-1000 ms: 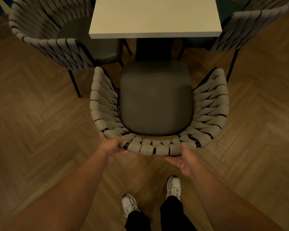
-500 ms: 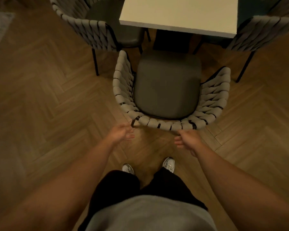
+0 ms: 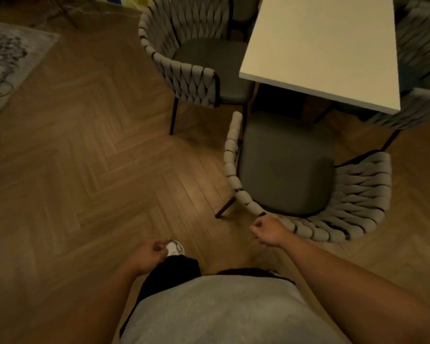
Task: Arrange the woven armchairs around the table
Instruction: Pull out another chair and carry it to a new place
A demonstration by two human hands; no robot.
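Near armchair (image 3: 283, 170) sitting close at the surface (image 3: 320, 45)
Left hand (image 3: 148, 254), right hand (image 3: 268, 230) hanging loosely curled, grips empty; chair looking placed

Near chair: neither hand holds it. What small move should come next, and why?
Probably step left and reach for the back of the left chair. The near chair already faces the table, seat front at its edge; the left hand and right hand hold nothing, and the left chair seems to stand at an angle to the table.
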